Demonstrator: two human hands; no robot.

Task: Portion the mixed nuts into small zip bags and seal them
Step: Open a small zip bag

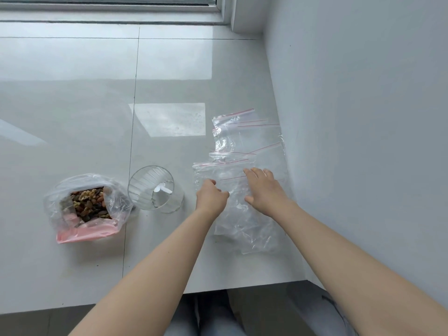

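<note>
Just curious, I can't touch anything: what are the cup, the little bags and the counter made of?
Cup: clear ribbed glass or hard plastic, hard to say which; you see straight through it to a white scoop inside. Bags: thin clear plastic film, crinkled and shiny, with red zip lines. Counter: glossy pale tile or stone, judging by the grout-like lines and window reflections.

At centre right, both hands reach onto a loose pile of clear zip bags [244, 151] with red seal lines: the left hand [211, 197] has curled fingers at a bag's edge, the right hand [263, 190] lies spread on top. At lower left sits an open plastic bag of mixed nuts [88, 204], with a clear glass [155, 189] holding a white scoop [163, 189] just beside it on the white counter [72, 117].
</note>
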